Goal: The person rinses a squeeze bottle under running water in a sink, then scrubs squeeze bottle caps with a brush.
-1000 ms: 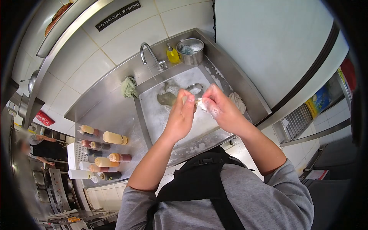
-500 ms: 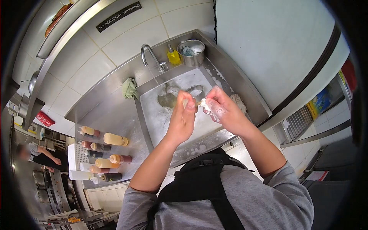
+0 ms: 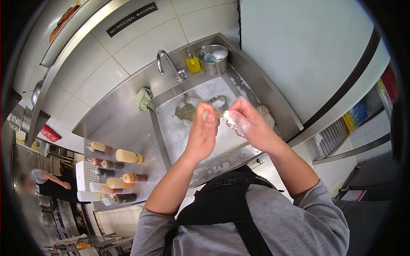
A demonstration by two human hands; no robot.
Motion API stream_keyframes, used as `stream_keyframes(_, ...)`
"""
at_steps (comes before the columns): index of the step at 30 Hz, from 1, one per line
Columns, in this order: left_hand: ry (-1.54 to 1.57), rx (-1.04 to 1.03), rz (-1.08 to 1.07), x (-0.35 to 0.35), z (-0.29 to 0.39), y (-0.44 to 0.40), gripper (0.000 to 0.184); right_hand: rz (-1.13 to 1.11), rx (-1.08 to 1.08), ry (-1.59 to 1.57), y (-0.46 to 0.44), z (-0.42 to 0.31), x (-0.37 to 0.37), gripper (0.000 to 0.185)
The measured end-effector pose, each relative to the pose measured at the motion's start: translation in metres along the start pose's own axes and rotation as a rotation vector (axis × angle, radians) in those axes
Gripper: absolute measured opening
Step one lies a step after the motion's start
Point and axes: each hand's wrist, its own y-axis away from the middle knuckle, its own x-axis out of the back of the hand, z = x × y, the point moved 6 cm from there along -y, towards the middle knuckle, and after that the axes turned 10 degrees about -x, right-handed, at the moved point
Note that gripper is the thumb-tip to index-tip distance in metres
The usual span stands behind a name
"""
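Observation:
Both of my hands are held up close together over the soapy sink (image 3: 171, 141). My left hand (image 3: 204, 132) is closed around a small pale yellowish piece that looks like a squeeze bottle's nozzle cap (image 3: 221, 115), mostly hidden by the fingers. Foam covers the fingers of my right hand (image 3: 251, 123), which are closed on a white, foamy scrubber or cloth (image 3: 228, 116) pressed to the piece's tip. Just behind the hands, a round metal container (image 3: 219, 102) sits in the suds.
Several squeeze bottles (image 3: 129, 156) lie on the left drainboard. A green cloth (image 3: 145, 99) hangs by the sink's corner. Behind stand a tap (image 3: 164, 64), a yellow soap bottle (image 3: 193, 64) and a metal pot (image 3: 213, 64). Another person (image 3: 55, 183) is at far left.
My hands stay almost in place, with only a slight shift of the fingers around the small piece. The person at far left has moved a little, arm included.

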Motion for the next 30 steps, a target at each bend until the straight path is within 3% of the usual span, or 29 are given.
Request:
stream_keyframes(4, -0.032, -0.021, -0.004, 0.002, -0.004, 0.001, 0.029, 0.065, 0.031, 0.17, -0.001, 0.005, 0.006, 0.009)
stream_keyframes(6, -0.076, -0.045, -0.005, 0.002, -0.003, 0.001, 0.029, 0.13, 0.22, 0.324, 0.003, -0.007, -0.003, 0.01)
stream_keyframes(8, -0.124, -0.07, -0.01, 0.001, -0.002, 0.0, 0.029, 0.161, 0.187, 0.4, 0.005, -0.011, 0.0, 0.011)
stream_keyframes(10, -0.206, -0.131, -0.003, 0.0, 0.002, -0.001, 0.044, 0.192, 0.152, 0.48, 0.006, -0.012, -0.001, 0.011)
stream_keyframes(18, -0.269, -0.119, -0.044, 0.003, 0.001, 0.002, 0.044, 0.32, 0.224, 0.759, 0.013, -0.018, -0.006, 0.015)
stream_keyframes(27, -0.33, -0.256, -0.075, -0.004, 0.008, 0.0, 0.056, 0.162, 0.235, 0.315, 0.01, -0.014, 0.0, 0.011)
stream_keyframes(30, -0.363, -0.301, -0.088, -0.005, 0.01, -0.001, 0.057, 0.137, 0.182, 0.304, 0.012, -0.017, 0.001, 0.009)
